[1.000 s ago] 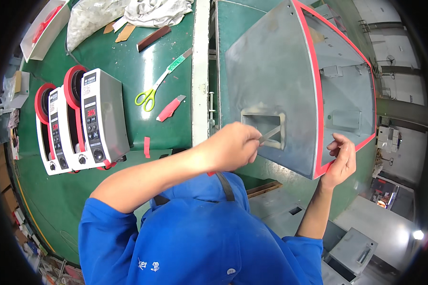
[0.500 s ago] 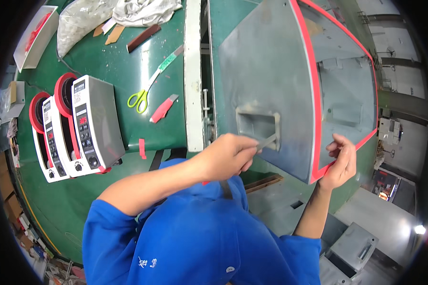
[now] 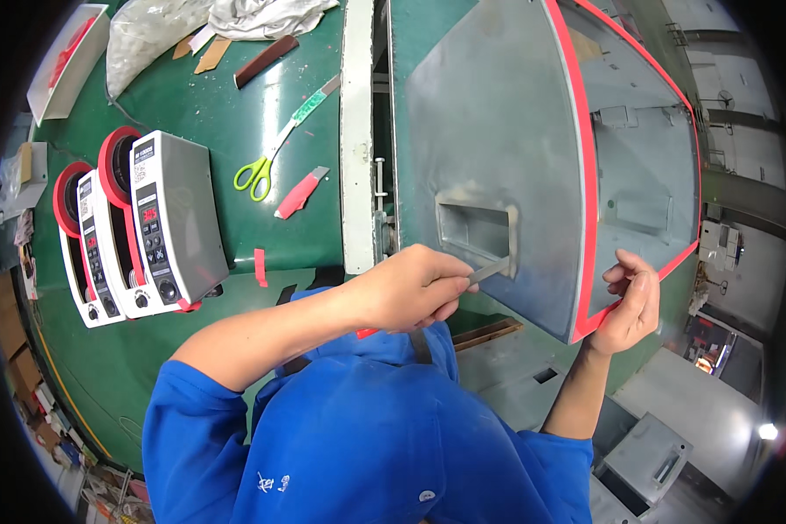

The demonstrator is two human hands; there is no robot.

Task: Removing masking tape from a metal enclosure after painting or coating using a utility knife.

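A large grey metal box (image 3: 506,131) stands in front of me to the right, its open side edged with red tape (image 3: 582,175). In the box's near wall is a rectangular opening (image 3: 476,229) with a pale frame. My left hand (image 3: 419,288) is closed round a flat-bladed tool (image 3: 489,272). Its grey metal blade reaches the lower right corner of the opening, and a red end shows below my hand. The rest of its handle is hidden. My right hand (image 3: 627,306) holds the box's lower taped rim near the corner, fingers curled.
On the green table (image 3: 297,236) at left lie green-handled scissors (image 3: 275,148), a red-handled knife (image 3: 303,192), a brown bar (image 3: 266,61) and a red tape strip (image 3: 260,267). Two tape dispensers (image 3: 176,218) stand further left, near a white tray (image 3: 68,65) and a plastic bag (image 3: 148,39).
The blade has shifted slightly at the lower edge of the opening, and more of it shows beyond my left fingers. My right hand keeps its place on the rim. The view has moved slightly.
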